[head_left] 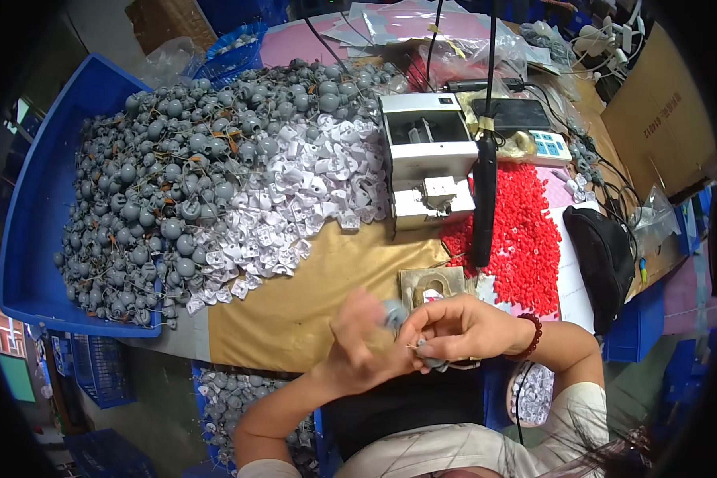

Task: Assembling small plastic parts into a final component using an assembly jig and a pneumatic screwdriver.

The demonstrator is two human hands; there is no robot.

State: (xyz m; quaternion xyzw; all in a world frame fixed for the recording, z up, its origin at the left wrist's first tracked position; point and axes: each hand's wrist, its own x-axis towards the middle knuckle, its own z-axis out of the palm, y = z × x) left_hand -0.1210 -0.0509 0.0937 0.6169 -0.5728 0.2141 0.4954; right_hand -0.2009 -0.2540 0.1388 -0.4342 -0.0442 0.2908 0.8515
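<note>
My right hand [466, 328], with a dark red bead bracelet at the wrist, is closed in a pinch around a small grey plastic piece [434, 364]. Thin wire ends show at its fingertips. Close against it is my left hand [358, 331], smeared by motion, so its fingers cannot be read. Between the two hands a grey rounded part [393, 313] shows, also blurred; whether it joins the pinched piece is hidden. Just beyond the hands sits a small worn fixture block [410, 280] with a red and white bit in its recess.
A blue bin [36, 215] spills grey ball-shaped parts [167, 175] at left, beside white plastic caps [327, 175]. A white machine [426, 147] stands centre, with a black hanging tool [483, 203] close by. Red pieces [526, 239] and a black pouch [601, 259] lie at right.
</note>
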